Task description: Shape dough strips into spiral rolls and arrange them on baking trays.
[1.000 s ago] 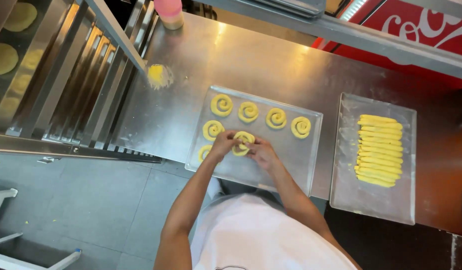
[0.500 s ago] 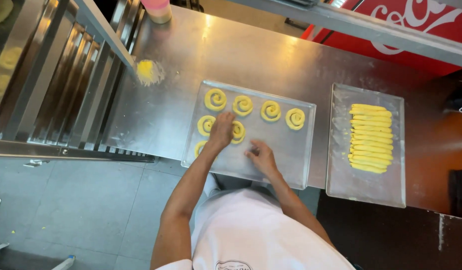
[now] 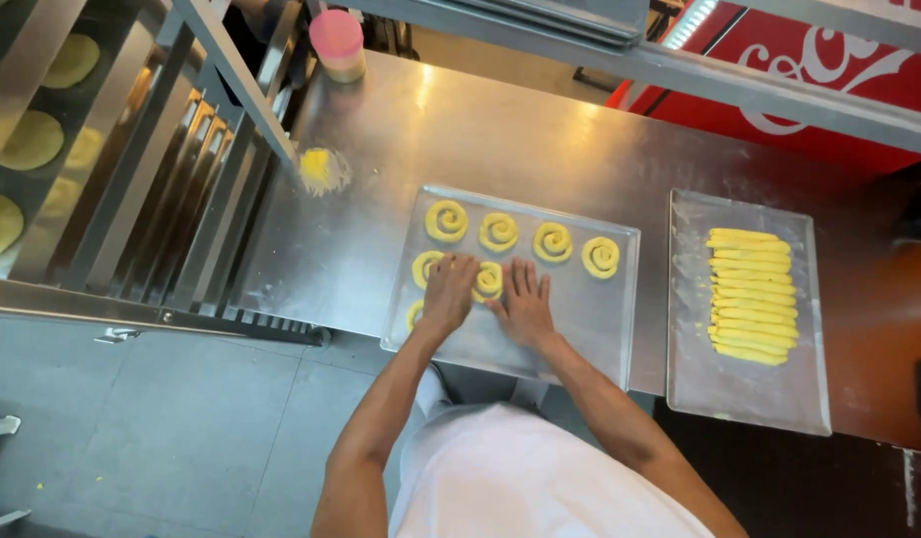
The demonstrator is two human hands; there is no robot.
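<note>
A metal baking tray (image 3: 590, 329) lies on the steel table, holding several yellow dough spirals (image 3: 552, 241) in rows. My left hand (image 3: 448, 292) rests on the tray over the second row, fingers on a spiral (image 3: 489, 280) and next to another one (image 3: 423, 267). My right hand (image 3: 526, 303) lies flat, fingers spread, just right of that spiral, touching its edge. A further spiral (image 3: 413, 314) peeks out at the tray's near left, partly hidden by my left wrist. A second tray (image 3: 744, 389) to the right carries a stack of yellow dough strips (image 3: 746, 296).
A metal rack (image 3: 131, 169) with trays of round flat dough pieces (image 3: 30, 139) stands at the left. A pink-lidded container (image 3: 338, 44) and a small yellow dough lump (image 3: 318, 165) sit on the steel table (image 3: 460, 130). A red cooler (image 3: 809, 70) is behind.
My right hand has moved back left from the bare part of the tray to the spiral in the second row. My left hand stays on that row.
</note>
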